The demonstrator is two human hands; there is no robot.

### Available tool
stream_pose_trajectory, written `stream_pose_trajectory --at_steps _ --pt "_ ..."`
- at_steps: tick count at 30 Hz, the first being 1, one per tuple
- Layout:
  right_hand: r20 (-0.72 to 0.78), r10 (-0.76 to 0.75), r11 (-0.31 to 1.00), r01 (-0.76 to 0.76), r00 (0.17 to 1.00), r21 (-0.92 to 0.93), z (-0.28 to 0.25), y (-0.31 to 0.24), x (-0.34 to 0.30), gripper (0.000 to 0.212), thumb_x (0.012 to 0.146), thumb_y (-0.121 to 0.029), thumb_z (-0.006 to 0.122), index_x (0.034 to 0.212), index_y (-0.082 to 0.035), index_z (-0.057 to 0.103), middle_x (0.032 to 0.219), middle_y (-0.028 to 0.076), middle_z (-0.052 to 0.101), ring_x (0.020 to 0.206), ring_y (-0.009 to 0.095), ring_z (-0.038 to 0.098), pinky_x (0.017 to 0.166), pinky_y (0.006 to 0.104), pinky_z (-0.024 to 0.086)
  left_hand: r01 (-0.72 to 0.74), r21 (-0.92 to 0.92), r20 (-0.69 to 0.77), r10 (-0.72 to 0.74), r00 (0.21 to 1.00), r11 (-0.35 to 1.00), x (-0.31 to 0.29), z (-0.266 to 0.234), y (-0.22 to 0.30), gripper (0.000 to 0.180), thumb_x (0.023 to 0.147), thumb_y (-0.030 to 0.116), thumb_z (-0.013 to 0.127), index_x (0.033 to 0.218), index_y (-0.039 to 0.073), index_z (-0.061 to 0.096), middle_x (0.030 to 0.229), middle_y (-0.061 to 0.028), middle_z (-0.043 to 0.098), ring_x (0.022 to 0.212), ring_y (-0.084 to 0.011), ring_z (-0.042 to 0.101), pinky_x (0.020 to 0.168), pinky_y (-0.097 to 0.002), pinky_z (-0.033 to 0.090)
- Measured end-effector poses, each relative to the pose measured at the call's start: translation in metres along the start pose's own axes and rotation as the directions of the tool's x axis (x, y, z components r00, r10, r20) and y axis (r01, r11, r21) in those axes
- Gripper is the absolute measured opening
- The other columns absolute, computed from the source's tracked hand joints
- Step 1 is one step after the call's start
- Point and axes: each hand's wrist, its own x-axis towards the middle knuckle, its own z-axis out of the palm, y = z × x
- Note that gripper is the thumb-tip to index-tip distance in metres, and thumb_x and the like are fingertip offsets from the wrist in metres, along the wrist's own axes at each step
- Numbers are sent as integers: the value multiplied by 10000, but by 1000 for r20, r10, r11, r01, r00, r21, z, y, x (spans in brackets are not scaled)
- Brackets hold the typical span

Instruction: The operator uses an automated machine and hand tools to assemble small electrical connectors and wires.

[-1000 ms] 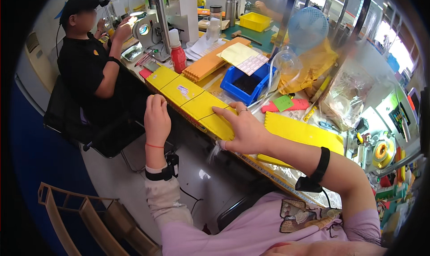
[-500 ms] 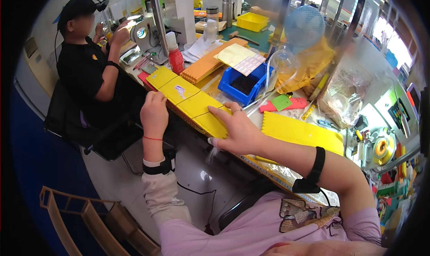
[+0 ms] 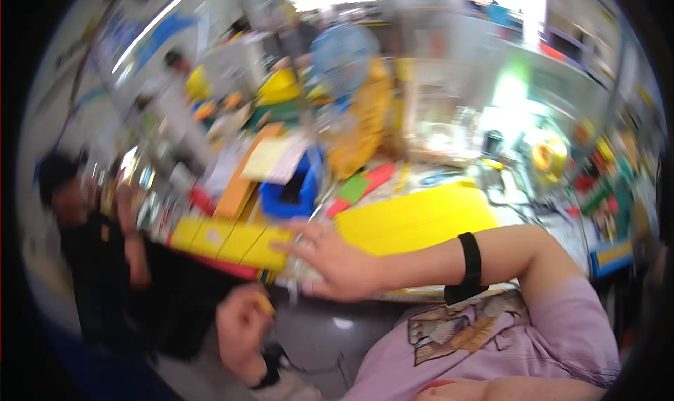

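Observation:
My left hand (image 3: 242,327) is off the table edge, low and near me. Its fingers are curled in, and a small yellow-orange piece (image 3: 265,305) shows at the fingertips, too blurred to name. My right hand (image 3: 337,264) stretches over the table with fingers apart. Its fingertips are at the right end of a row of yellow strips (image 3: 223,241), laid side by side along the front edge; blur hides whether they touch. A wide yellow sheet with a notched edge (image 3: 414,218) lies beyond my right forearm.
Behind the strips stand a blue bin (image 3: 291,194) with dark contents and an orange board (image 3: 242,197) with papers. A green-and-red piece (image 3: 358,187), a blue fan (image 3: 344,60) and a lit lamp area are farther back. A co-worker (image 3: 91,260) sits at the left.
The view has swung to the right and blurred. My left hand has come away from the strips toward me, now with a small yellow-orange piece. My right hand stays by the strips' right end.

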Motion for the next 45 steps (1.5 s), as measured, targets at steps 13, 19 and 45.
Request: stream_pose_trajectory --at_steps 13,19,45 --pt "371 369 929 -328 852 -172 -177 -27 -190 157 854 -155 559 881 -25 642 766 189 653 760 402 647 691 494 508 -430 -73 637 374 674 900 82 175 139 340 765 20 702 1100 5 641 975 -155 641 1000 -298 619 864 -357 482" --pt "544 540 841 -393 643 -371 -229 -26 -305 192 847 -120 559 1011 -53 633 935 187 661 858 384 662 727 500 514 -686 169 574 496 652 708 128 253 164 371 797 50 689 1146 2 570 1027 -171 564 877 -323 596 762 -373 491" --pt "-590 -219 472 -445 777 -761 -418 170 -240 321 713 -42 712 984 -214 718 941 17 526 816 172 543 844 376 385 -927 -114 320 896 308 359 214 381 153 205 760 8 709 961 49 691 963 -117 640 733 -247 632 614 -327 506"
